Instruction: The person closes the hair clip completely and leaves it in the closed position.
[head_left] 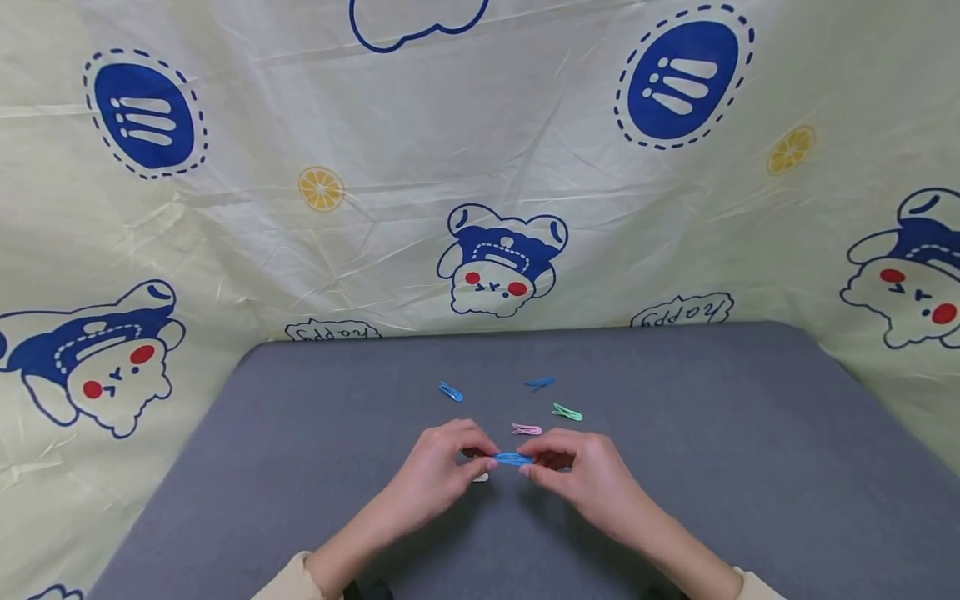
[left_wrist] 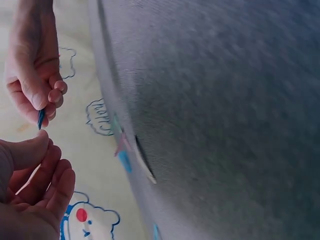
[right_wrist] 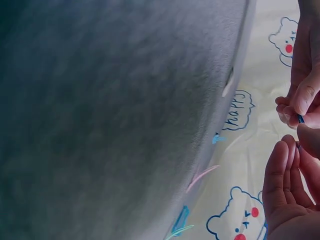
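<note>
Directions we read from the clip held between the hands, twelve o'clock pointing to the far edge.

Item: two cream sleeves, at the near edge of the head view, toward seven and five o'clock.

Item: one left hand, at nine o'clock; grip pinching the near-hand end of the clip between thumb and fingertips.

Item: one right hand, at three o'clock; grip likewise pinching the opposite end.

Item: one held blue clip, at the dial's centre, lying crosswise between the two grips, raised above the counter.

Item: one white clip, at eight o'clock, lying on the counter, partly hidden by the left fingers.

Item: one pink clip, at one o'clock, near the right fingertips in the head view.

Item: one green clip, toward two o'clock, beyond the pink.

Item: one left-lying blue clip, between ten and eleven o'clock, tilted.

Item: one farthest blue clip, toward one o'clock.

Item: one pale printed sheet, behind the counter; we note a cartoon bear at twelve o'clock.
</note>
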